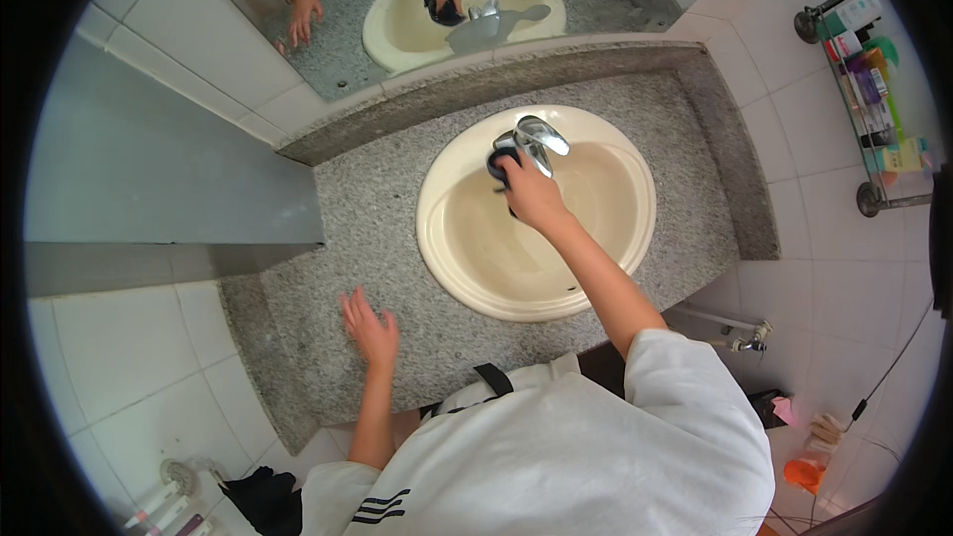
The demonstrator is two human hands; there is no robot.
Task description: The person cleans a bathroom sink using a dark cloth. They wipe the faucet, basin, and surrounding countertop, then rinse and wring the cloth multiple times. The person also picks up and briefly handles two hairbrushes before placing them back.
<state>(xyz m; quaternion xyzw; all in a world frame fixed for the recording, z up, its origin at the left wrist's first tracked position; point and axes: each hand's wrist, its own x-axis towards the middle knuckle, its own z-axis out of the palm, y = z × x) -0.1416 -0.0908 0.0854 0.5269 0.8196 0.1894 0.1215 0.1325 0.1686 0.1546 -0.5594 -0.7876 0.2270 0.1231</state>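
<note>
With my right hand [532,190] I hold a dark object, perhaps a black cloth or sponge [504,164], against the left side of the chrome faucet [542,137]; its exact kind is blurred. Under that hand lies the cream oval washbasin [447,268], set in a speckled grey granite counter [305,335]. My left hand [368,327] is over the counter to the left of the basin, fingers spread, holding nothing. Whether it touches the stone I cannot tell. The faucet's lever points to the right.
A mirror [335,52] behind the granite ledge [447,97] reflects both hands and the basin. At the left juts a grey panel [171,156]. A wall shelf [849,82] with several bottles hangs at right. Below it are a pipe valve [752,339] and an orange object [804,474].
</note>
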